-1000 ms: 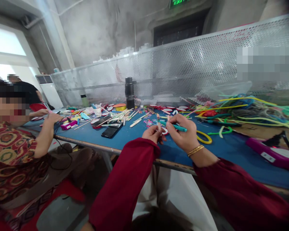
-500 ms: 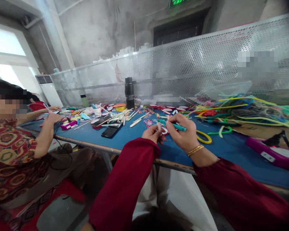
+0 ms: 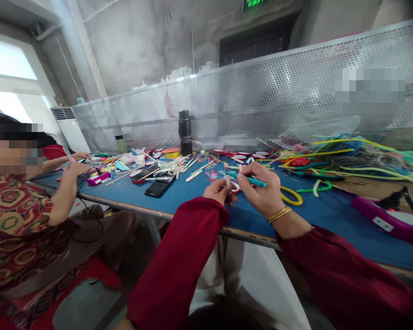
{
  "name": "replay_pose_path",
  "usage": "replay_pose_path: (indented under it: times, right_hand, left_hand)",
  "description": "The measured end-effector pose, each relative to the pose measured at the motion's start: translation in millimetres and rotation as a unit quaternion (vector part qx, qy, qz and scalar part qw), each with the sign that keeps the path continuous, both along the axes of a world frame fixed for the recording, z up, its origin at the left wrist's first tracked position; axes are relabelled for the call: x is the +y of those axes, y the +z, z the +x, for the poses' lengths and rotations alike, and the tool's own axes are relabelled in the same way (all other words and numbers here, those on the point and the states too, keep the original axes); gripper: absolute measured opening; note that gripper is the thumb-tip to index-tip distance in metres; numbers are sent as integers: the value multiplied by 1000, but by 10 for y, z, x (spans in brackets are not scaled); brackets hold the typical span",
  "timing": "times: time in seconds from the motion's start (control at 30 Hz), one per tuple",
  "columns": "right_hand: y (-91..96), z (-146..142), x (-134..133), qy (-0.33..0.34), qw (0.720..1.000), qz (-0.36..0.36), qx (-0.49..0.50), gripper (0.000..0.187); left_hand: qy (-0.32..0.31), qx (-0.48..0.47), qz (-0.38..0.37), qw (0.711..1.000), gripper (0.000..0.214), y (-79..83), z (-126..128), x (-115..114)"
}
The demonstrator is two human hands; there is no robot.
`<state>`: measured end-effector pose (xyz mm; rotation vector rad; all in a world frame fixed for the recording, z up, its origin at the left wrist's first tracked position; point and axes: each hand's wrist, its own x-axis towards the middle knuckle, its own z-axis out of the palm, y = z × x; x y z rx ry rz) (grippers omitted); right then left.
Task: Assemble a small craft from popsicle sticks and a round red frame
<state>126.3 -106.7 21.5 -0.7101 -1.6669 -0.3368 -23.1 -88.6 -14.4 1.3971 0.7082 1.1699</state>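
Observation:
My left hand (image 3: 218,191) is closed on a narrow, flat wooden craft stick (image 3: 226,173) that stands nearly upright between the fingers. My right hand (image 3: 263,190), with a gold bracelet at the wrist, grips a teal pen-like tool (image 3: 257,182). Its front end points left toward the stick; whether the two touch I cannot make out. Just behind the left fingertips a red-rimmed white disc (image 3: 235,187) shows in part. A yellow loop (image 3: 292,196) lies on the blue tabletop (image 3: 192,201), right of my right hand.
At the left, another person's hand (image 3: 75,168) works over the table. A black bottle (image 3: 185,133) stands at the back, with craft sticks (image 3: 179,165) and a phone (image 3: 159,186) before it. Coloured strips (image 3: 365,156) and a purple power strip (image 3: 388,220) are at right.
My hands, the stick and the teal tool stay in almost the same place. The person at the left has shifted their head slightly.

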Motion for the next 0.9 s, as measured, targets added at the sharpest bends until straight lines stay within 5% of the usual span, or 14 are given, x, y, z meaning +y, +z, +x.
replay_pose_path:
  times: [0.5,0.9]
  right_hand:
    - [22,-13,-19,-11,1000,-19,9,18]
    - [36,-16,-23,-12,1000,-24,8,18]
  left_hand:
    - [10,17,-6,1000,23,14,-1,-14]
    - [4,13,-3,1000,34,-1,0,6]
